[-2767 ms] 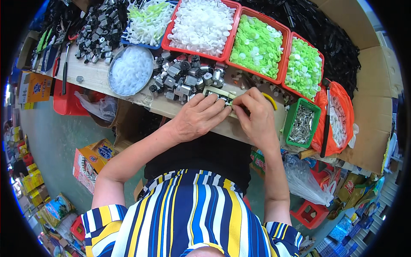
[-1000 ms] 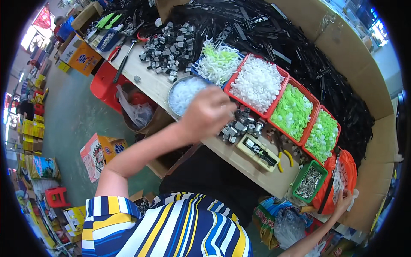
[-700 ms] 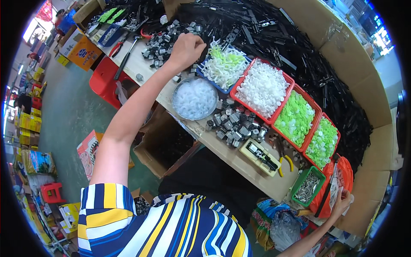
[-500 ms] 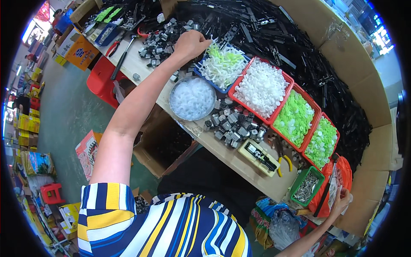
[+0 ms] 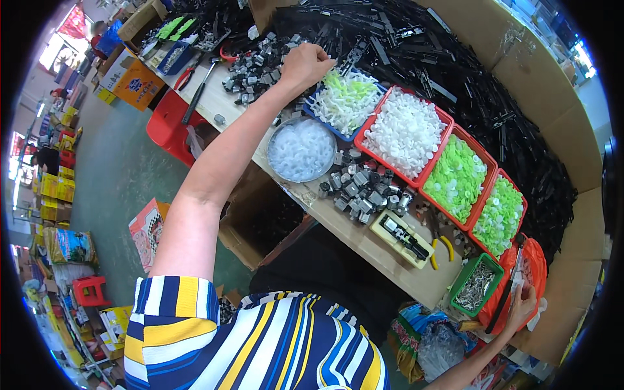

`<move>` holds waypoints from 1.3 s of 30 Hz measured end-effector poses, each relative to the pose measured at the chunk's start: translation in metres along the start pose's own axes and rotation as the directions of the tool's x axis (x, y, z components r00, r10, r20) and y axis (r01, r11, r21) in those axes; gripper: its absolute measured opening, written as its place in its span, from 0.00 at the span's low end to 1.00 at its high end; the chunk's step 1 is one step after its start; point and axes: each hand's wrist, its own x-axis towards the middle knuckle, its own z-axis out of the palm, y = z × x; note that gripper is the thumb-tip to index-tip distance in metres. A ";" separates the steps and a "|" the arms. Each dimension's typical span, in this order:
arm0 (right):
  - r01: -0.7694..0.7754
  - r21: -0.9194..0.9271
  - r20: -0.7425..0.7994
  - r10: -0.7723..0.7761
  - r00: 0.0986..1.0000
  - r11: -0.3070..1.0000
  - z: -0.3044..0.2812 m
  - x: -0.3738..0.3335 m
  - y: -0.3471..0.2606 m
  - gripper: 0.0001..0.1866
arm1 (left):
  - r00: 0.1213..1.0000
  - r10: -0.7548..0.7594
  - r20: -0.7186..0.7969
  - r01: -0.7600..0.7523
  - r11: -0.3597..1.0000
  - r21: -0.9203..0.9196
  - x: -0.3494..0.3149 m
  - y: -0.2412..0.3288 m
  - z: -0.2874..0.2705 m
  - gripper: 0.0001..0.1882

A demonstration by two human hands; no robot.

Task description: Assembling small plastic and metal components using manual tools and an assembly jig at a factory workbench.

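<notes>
Over the far left edge of a blue tray [image 5: 324, 122] filled with white and pale green plastic stems, my left hand [image 5: 307, 66] is closed in a pinch. Whatever is between its fingertips is too small to make out. At the right end of the bench my right hand [image 5: 522, 305] is curled by an orange-red plastic bag [image 5: 534, 257]. Its fingers are drawn together, and what they hold is hidden. A long dark-handled tool [image 5: 502, 300] lies across the bag beside that hand. Next to it stands a green tray [image 5: 458, 279] of small metal parts.
Red trays hold white pieces [image 5: 403, 133] and green pieces [image 5: 455, 179]. A round bowl [image 5: 300, 151], loose metal blocks [image 5: 357, 188], a cream fixture [image 5: 401, 238] with a black part and yellow-handled pliers [image 5: 444, 250] occupy the bench. Black strips [image 5: 416, 58] are heaped behind, against cardboard walls [image 5: 543, 91].
The whole view has shifted slightly, moving the bench to the right in the picture. My left hand stays by the blue tray's edge; my right hand has turned a little beside the bag.
</notes>
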 end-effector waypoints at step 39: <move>0.043 0.058 -0.009 -0.043 0.999 0.997 -0.010 -0.004 -0.111 0.12 | 0.894 0.446 -0.032 -0.447 0.887 -0.114 -0.129 -0.005 -0.056 0.04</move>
